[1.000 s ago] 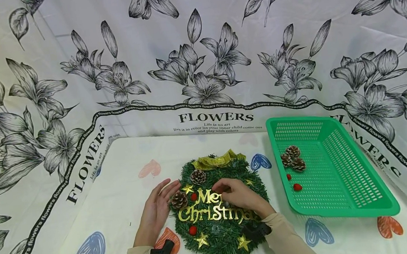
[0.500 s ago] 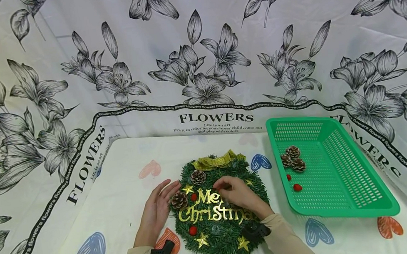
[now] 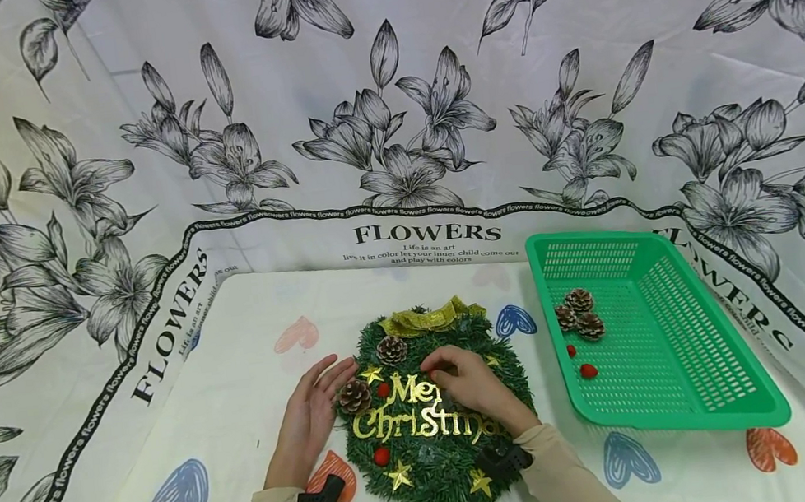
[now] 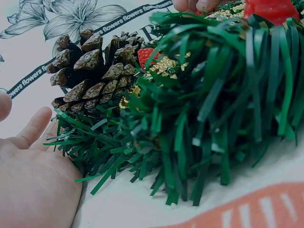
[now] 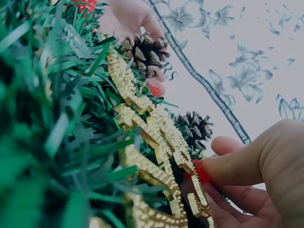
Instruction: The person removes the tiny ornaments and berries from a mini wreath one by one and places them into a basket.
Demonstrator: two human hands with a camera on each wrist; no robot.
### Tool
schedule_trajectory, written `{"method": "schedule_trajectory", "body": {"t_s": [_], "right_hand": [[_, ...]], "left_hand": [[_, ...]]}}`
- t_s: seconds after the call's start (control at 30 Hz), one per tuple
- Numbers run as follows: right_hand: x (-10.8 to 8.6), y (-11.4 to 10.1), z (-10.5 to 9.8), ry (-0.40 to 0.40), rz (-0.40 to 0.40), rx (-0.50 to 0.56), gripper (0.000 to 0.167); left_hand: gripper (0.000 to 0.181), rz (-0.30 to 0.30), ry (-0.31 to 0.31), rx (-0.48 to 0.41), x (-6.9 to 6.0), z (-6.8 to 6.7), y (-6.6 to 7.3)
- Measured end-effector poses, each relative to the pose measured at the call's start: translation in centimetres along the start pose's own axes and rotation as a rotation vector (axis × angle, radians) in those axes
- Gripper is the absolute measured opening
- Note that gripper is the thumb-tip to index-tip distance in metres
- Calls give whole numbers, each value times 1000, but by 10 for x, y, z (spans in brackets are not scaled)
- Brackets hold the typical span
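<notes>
A green tinsel wreath (image 3: 441, 491) lies flat on the table, with gold "Merry Christmas" lettering (image 3: 385, 425) across its middle. My right hand (image 3: 473, 382) is over the upper part of the lettering, pinching a small red berry (image 5: 202, 172) between thumb and fingers. Beside the wreath's left edge, my left hand (image 3: 306, 423) stays with fingers extended, next to a pinecone (image 3: 354, 395). Another pinecone (image 3: 391, 350) sits higher on the wreath, below a gold ribbon bow (image 3: 425, 319). Gold stars (image 3: 400, 475) and red berries (image 3: 382, 455) dot the greenery. My right hand covers part of the lettering.
A green plastic basket (image 3: 679, 421) stands on the right side of the table. Inside are several pinecones (image 3: 590, 326) and two red berries (image 3: 588, 370). A white cloth with printed hearts (image 3: 178, 488) covers the table; a flower-print curtain (image 3: 405, 143) hangs behind.
My right hand has shifted very slightly toward the upper left, still over the lettering. The left hand, wreath and basket look the same.
</notes>
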State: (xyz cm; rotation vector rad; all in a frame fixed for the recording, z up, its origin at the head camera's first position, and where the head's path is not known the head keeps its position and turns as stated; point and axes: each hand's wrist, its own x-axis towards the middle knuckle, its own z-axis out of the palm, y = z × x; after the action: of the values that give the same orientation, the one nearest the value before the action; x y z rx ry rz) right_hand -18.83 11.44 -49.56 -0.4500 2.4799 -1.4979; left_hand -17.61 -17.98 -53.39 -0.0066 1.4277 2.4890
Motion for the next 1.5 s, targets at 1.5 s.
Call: {"method": "schedule_trajectory", "body": {"t_s": [1.5], "right_hand": [[0, 4, -8, 45, 19, 47, 33]], "left_hand": [[63, 10, -12, -32, 0, -1, -1]]}}
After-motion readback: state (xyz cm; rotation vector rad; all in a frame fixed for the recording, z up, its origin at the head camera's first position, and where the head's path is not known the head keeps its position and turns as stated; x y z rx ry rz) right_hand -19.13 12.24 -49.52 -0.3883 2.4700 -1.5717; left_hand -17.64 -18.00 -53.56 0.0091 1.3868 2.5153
